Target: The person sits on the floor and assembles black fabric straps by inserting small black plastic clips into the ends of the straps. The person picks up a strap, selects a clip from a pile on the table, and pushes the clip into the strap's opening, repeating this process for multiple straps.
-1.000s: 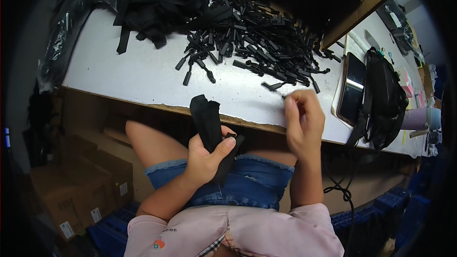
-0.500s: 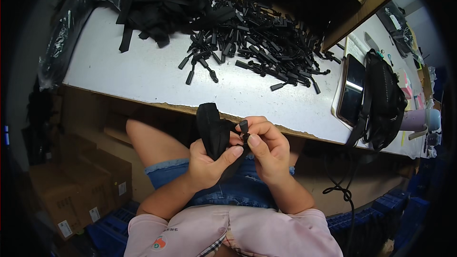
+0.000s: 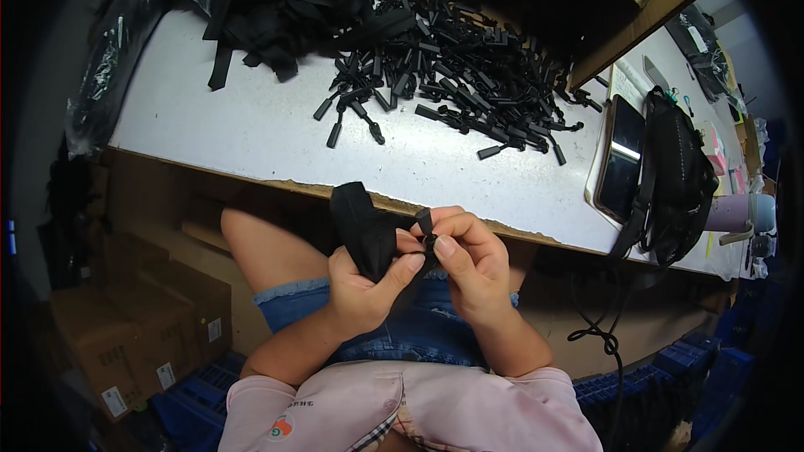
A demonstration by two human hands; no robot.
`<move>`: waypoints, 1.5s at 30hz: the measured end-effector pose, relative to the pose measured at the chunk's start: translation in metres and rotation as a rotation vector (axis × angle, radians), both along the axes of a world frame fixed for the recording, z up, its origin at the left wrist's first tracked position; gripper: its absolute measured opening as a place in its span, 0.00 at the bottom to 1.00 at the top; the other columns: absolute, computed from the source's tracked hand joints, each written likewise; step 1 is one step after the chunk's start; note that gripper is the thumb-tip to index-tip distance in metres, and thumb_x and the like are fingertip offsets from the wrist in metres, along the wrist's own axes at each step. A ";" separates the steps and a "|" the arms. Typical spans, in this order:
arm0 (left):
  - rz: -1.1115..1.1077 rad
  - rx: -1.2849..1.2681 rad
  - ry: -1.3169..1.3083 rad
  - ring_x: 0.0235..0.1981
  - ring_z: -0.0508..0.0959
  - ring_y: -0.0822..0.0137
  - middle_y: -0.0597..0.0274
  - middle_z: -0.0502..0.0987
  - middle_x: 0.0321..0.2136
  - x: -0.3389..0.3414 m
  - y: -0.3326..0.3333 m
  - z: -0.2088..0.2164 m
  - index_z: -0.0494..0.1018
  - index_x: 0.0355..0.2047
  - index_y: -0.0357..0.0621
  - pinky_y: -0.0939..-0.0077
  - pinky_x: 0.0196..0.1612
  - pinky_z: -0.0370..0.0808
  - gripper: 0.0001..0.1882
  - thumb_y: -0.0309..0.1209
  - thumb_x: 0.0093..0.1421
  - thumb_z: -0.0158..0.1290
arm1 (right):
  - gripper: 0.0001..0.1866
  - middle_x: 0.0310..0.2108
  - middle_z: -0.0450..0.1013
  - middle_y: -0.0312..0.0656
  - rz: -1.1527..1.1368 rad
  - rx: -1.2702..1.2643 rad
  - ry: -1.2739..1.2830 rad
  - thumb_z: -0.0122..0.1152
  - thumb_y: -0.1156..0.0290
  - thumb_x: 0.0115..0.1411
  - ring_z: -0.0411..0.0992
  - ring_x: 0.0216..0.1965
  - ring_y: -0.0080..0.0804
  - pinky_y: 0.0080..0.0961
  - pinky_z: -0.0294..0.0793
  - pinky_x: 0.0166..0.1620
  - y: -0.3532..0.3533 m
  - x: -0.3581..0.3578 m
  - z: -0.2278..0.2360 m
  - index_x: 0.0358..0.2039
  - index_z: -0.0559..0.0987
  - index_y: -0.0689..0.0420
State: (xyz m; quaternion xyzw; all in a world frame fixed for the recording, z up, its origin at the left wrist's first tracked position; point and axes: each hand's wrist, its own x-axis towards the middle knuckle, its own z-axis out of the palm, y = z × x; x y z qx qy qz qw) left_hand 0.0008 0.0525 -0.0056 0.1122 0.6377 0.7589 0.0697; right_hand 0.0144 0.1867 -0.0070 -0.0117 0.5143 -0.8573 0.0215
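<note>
My left hand [image 3: 366, 287] is closed around a folded black zipper tape [image 3: 358, 219], whose looped end stands up above the fingers. Pinched between thumb and fingers of my right hand [image 3: 474, 272] is a black zipper slider with a short, blocky pull [image 3: 425, 221]. The two hands meet over my lap, just below the table edge. Where the slider meets the tape, fingertips hide most of the contact, so I cannot tell how far they are joined.
On the white table [image 3: 276, 138] lie a heap of black zipper sliders [image 3: 477, 88] and a bundle of black tapes [image 3: 285, 17]. A cardboard box [image 3: 641, 33] stands behind. To the right are a phone [image 3: 621, 155], a black bag [image 3: 677, 176] and a purple bottle [image 3: 727, 213]. Cartons [image 3: 138, 331] sit lower left.
The upper loop of the tape has tipped to the left, and my left hand has shifted slightly left. My right hand stays nearly in place, with the pull tilted a little left.
</note>
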 end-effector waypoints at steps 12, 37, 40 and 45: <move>0.030 0.063 -0.048 0.26 0.72 0.74 0.59 0.73 0.26 0.003 0.005 0.002 0.70 0.29 0.33 0.83 0.28 0.70 0.05 0.18 0.50 0.50 | 0.07 0.26 0.63 0.32 -0.008 -0.255 -0.267 0.48 0.70 0.57 0.56 0.19 0.12 0.08 0.56 0.19 -0.007 0.003 0.003 0.34 0.67 0.59; 0.131 -0.133 0.188 0.24 0.72 0.74 0.59 0.73 0.25 0.004 0.002 -0.004 0.71 0.27 0.33 0.83 0.26 0.69 0.05 0.18 0.47 0.52 | 0.05 0.28 0.60 0.32 -0.215 -0.106 -0.121 0.45 0.73 0.57 0.54 0.21 0.12 0.09 0.54 0.22 -0.023 0.010 0.000 0.32 0.65 0.60; 0.119 -0.108 0.155 0.24 0.72 0.75 0.60 0.73 0.24 0.004 0.002 -0.004 0.71 0.27 0.34 0.84 0.25 0.69 0.05 0.19 0.47 0.53 | 0.05 0.30 0.59 0.33 -0.191 -0.064 -0.080 0.45 0.73 0.57 0.55 0.24 0.13 0.10 0.56 0.26 -0.020 0.010 -0.003 0.32 0.65 0.61; 0.058 -0.157 0.095 0.23 0.72 0.75 0.61 0.73 0.23 0.001 -0.003 -0.002 0.71 0.26 0.34 0.84 0.25 0.69 0.05 0.20 0.46 0.54 | 0.05 0.31 0.59 0.35 -0.195 0.059 -0.007 0.46 0.74 0.57 0.56 0.28 0.15 0.11 0.57 0.31 -0.017 0.009 -0.004 0.32 0.66 0.62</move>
